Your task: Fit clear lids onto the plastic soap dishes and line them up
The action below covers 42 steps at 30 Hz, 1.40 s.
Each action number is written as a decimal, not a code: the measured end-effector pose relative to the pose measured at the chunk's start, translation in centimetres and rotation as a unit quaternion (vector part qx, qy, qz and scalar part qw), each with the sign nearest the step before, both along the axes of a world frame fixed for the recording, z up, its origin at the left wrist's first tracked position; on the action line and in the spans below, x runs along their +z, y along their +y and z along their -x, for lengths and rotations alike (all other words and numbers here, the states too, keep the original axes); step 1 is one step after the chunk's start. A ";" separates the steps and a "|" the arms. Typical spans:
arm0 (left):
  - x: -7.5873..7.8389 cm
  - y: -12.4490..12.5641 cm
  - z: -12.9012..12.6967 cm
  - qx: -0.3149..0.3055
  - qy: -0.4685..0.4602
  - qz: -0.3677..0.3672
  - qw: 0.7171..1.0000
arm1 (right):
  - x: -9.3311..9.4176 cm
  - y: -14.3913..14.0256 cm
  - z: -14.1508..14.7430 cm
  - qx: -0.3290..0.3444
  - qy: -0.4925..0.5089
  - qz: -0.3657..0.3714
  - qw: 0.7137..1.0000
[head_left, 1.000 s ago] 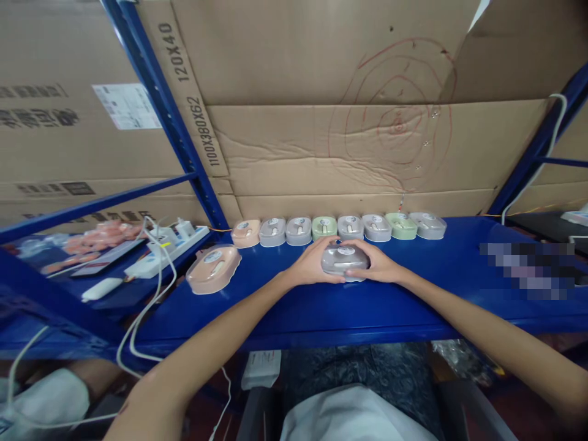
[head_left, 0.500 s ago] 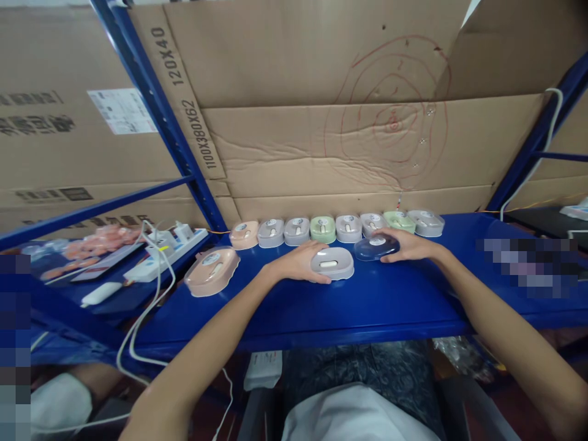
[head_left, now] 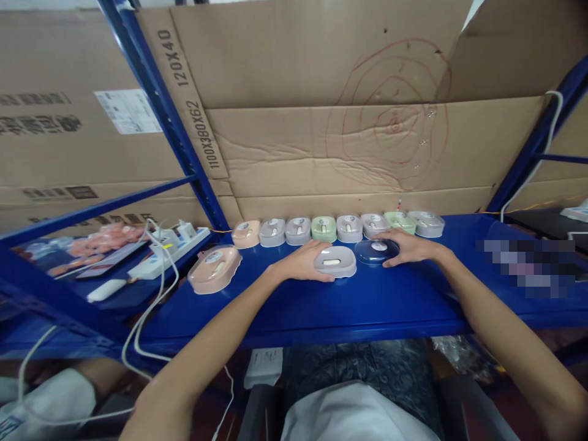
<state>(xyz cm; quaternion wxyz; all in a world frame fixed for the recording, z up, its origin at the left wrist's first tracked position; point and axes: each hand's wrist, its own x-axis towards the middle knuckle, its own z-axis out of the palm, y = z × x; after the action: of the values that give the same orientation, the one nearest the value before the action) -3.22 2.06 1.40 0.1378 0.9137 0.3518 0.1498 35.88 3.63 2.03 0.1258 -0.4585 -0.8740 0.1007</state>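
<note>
Blue metal shelving (head_left: 321,306) serves as the work surface, backed by flattened brown cardboard (head_left: 321,141) bearing red scribbled rings. Along the rear edge of the shelf stands a row of eight small lidded cases (head_left: 337,228), from left to right: one peach, two grey, one green, two grey, one green, one grey. A larger-looking peach case (head_left: 214,268) lies apart to the left, nearer the front.

Left hand (head_left: 301,262): fingers curled against the left side of an uncovered grey case base (head_left: 335,261), which sits on the shelf just in front of the row with a small white piece lying inside it.

Right hand (head_left: 408,247): resting palm-down on the shelf, fingertips touching the right rim of a clear lid (head_left: 376,251) with a round white sticker. The lid lies flat just right of the base, almost touching it; whether the fingers grip it or merely rest on it cannot be told.

Far left, on a lower shelf: a white power strip (head_left: 168,250) with trailing white cables (head_left: 151,306), and blurred orange items (head_left: 103,240).
</note>
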 end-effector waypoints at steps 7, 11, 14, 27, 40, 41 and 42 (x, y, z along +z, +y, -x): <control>-0.5 0.1 -0.3 -0.010 -0.018 -0.014 1.000 | 2.1 -3.2 6.7 0.068 0.041 -0.058 0.995; -0.7 0.1 -0.3 -0.028 -0.049 -0.023 0.998 | 1.7 -3.4 11.1 0.161 0.028 -0.036 0.986; -0.7 0.1 -0.4 -0.026 -0.060 -0.020 0.998 | 0.5 -2.9 12.8 0.189 0.021 -0.033 0.981; -1.1 -0.1 -0.4 0.039 -0.142 0.065 0.987 | -1.4 -2.1 12.8 0.191 0.108 -0.046 0.975; -1.3 -0.4 -0.5 0.056 -0.177 0.023 0.982 | -0.8 -1.7 12.2 0.142 0.116 -0.116 0.976; -1.4 -0.4 -0.5 0.057 -0.182 0.021 0.981 | -0.5 -1.7 11.9 0.129 0.115 -0.134 0.976; -1.6 -0.3 -0.5 0.056 -0.189 0.023 0.980 | -0.2 -1.7 11.6 0.117 0.116 -0.149 0.975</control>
<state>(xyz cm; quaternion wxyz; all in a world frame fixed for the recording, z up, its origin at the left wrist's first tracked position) -2.69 1.76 -0.20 0.2136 0.8445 0.3735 0.3189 24.29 1.95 1.79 0.2807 -0.3144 -0.9061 0.0356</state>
